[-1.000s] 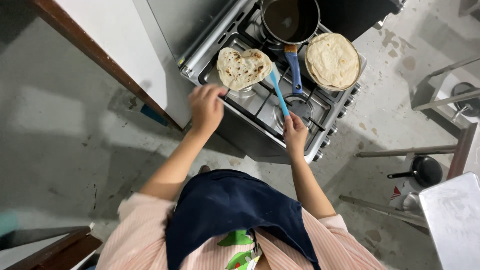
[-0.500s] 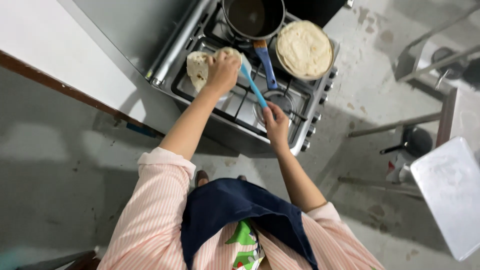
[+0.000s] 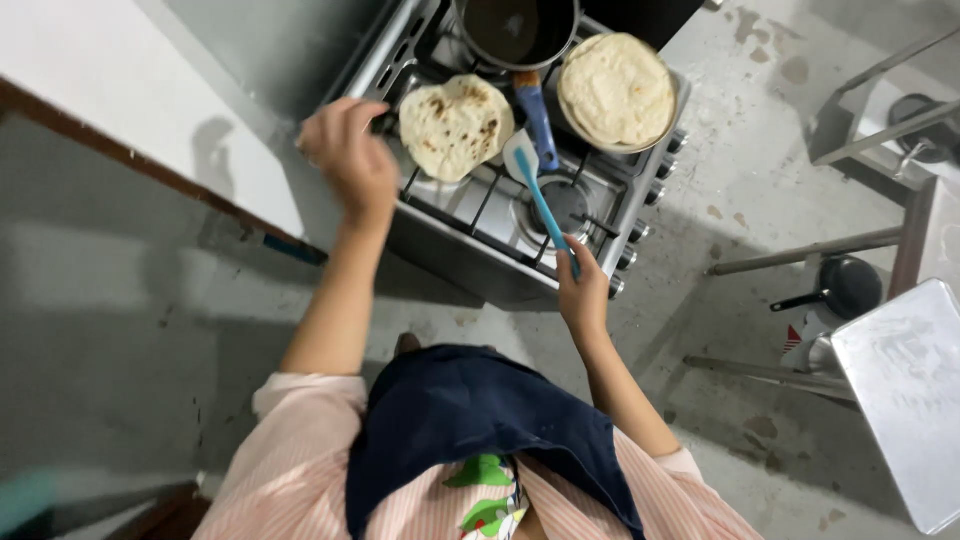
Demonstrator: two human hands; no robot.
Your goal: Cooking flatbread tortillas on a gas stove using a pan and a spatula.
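My right hand [image 3: 585, 295] has its fingers closed round the handle of a blue spatula [image 3: 540, 200], blade out over the stove [image 3: 470, 215]. My left hand [image 3: 350, 160] hovers loosely curled, holding nothing, just beside the browned flatbread [image 3: 455, 125] on the grate. Beyond sit a dark pot [image 3: 515, 28] and a pan [image 3: 640, 145] with a pale flatbread [image 3: 615, 88].

Dark pot [image 3: 520, 30] and pan [image 3: 617, 92] block the stove's far side; front burner [image 3: 562, 205] lies open.

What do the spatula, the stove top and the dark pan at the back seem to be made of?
Spatula: blue handle and pale blade, matte, probably silicone or plastic. Stove top: bright grey metal with a dull sheen, likely stainless steel, under dark grates. Dark pan: blackened metal with a blue handle; the coating cannot be told.
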